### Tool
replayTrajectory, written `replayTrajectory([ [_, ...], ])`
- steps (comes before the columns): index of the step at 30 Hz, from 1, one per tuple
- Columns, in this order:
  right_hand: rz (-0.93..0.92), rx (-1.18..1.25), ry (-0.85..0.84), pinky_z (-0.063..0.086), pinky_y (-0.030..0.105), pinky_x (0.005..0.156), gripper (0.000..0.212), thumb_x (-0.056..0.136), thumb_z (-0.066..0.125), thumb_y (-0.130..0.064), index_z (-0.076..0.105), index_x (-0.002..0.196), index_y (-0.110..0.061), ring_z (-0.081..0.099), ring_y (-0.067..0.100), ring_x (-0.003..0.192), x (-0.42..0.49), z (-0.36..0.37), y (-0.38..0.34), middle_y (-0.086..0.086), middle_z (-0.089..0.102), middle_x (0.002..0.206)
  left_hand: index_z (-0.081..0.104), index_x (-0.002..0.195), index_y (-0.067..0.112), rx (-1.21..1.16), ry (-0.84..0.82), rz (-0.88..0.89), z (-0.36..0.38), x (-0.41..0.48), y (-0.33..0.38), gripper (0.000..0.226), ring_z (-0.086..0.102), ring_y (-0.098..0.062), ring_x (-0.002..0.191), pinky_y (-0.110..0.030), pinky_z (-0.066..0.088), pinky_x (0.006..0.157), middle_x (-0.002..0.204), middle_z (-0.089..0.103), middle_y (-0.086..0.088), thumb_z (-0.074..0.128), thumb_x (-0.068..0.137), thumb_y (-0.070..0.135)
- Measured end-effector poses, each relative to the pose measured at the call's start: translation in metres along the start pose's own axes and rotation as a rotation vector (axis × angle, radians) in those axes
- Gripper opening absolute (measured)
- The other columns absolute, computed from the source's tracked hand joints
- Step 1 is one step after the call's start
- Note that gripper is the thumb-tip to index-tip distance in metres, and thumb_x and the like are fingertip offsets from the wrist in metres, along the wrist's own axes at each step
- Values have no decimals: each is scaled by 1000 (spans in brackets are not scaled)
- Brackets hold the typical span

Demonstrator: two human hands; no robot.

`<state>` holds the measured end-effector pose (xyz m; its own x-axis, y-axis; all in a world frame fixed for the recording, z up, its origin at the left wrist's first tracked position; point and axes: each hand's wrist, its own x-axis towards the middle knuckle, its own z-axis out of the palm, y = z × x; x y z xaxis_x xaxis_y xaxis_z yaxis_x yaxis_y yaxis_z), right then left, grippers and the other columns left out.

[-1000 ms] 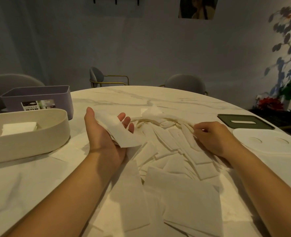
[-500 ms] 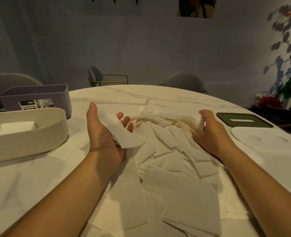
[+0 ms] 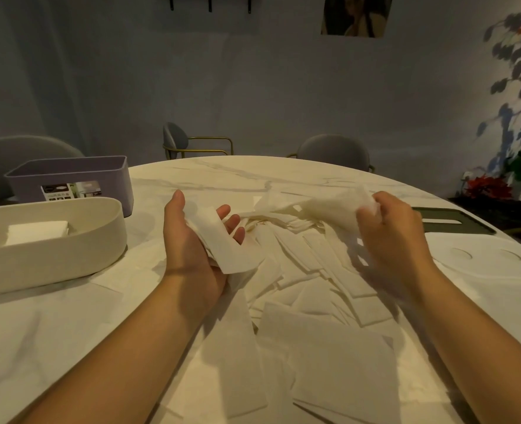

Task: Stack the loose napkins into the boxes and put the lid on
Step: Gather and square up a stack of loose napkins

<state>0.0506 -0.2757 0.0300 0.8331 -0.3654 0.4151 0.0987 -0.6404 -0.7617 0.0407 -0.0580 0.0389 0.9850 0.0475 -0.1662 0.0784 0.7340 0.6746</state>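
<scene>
My right hand (image 3: 396, 240) has come up off the heap since a second ago. It was low on the pile then; now it is raised at 2 o'clock, fingers curled tight round a crumpled napkin (image 3: 335, 209) whose free end trails left toward the other hand. My left hand (image 3: 188, 240) has barely shifted.

Nearest me, at 6 o'clock, large flat sheets (image 3: 329, 356) lie overlapped on the marble tabletop (image 3: 39, 332). Beyond them, between my forearms, the loose napkins (image 3: 314, 289) spread in a messy fan of folded pieces.

Above the left side of that heap the left hand is palm up with the thumb standing and the fingers relaxed and apart. A few folded napkins (image 3: 222, 243) lie across the palm, their lower ends hanging past its heel.

At 9 o'clock the cream oval box (image 3: 69, 261) stands on the tabletop, uncovered, with a small stack (image 3: 36, 232) of white napkins inside at its left end. Just behind it, at 10 o'clock, is the purple box (image 3: 106, 185), also uncovered, with a printed label (image 3: 69, 189) on its near wall; I cannot see into it.

At 3 o'clock the white lid (image 3: 482, 270) lies flat, with two round dimples in it. Just beyond it the dark green lid (image 3: 473, 228) lies flat too, partly hidden by the right hand.

At 12 o'clock two grey chairs (image 3: 335, 148) stand behind the far edge.
</scene>
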Motion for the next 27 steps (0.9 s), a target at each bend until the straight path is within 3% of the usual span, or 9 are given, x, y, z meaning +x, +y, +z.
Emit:
replayTrajectory([
  [2,80,132,65,52,33,72,11,96,44,-24,49,106,-22,54,19,91,0,-3,-5,0,52,104,57,79,22,1,-7,-2,0,0,1,47,64,-24,93,-35,52,81,90,69,-5,38,90,63],
  [5,336,378,105,49,38,78,14,98,42,-24,48,111,-24,52,21,90,3,-7,-9,1,52,107,57,80,22,22,-16,-2,1,-1,1,47,64,-24,94,-35,52,79,90,68,-5,37,90,63],
  [8,627,663,98,51,36,57,14,98,46,-25,50,111,-23,56,23,81,2,-13,-12,4,58,96,57,83,23,46,-34,5,3,-3,1,45,64,-23,93,-34,52,75,91,68,-4,35,91,62],
  [11,690,897,75,48,34,45,11,96,54,-24,52,106,-20,58,20,75,-3,-20,-19,1,58,85,59,94,25,76,-94,-4,6,-8,-1,44,65,-23,88,-34,53,71,98,70,-3,35,91,62],
  [15,423,865,66,55,40,81,33,90,63,-23,51,120,-28,63,21,96,-4,-15,-21,-3,61,105,60,108,21,54,-165,-78,14,-19,-10,48,66,-22,87,-35,54,73,103,71,-7,42,87,61],
  [19,-269,514,9,52,12,73,30,86,67,-11,54,95,-37,62,-1,89,-29,3,-38,-21,60,92,59,92,23,72,-207,-126,21,-29,-23,38,72,-24,74,-35,57,67,82,74,-7,44,89,58],
  [21,-498,327,-116,53,13,71,31,85,68,-6,61,92,-36,63,-1,85,-41,14,-40,-21,64,89,63,89,23,61,-252,-128,20,-30,-28,40,71,-22,61,-35,58,59,73,74,-6,44,89,58],
  [24,-649,192,-220,55,18,77,29,78,66,-17,65,100,-36,63,5,94,-51,25,-39,-19,66,101,67,95,17,23,-288,-133,20,-30,-25,47,71,-27,71,-42,56,75,83,74,-12,52,78,59],
  [27,-618,219,-261,50,8,75,30,74,64,-27,60,98,-46,60,0,98,-51,22,-43,-27,60,103,64,95,17,7,-259,-98,22,-31,-22,44,69,-23,57,-35,57,56,70,72,-10,50,81,56],
])
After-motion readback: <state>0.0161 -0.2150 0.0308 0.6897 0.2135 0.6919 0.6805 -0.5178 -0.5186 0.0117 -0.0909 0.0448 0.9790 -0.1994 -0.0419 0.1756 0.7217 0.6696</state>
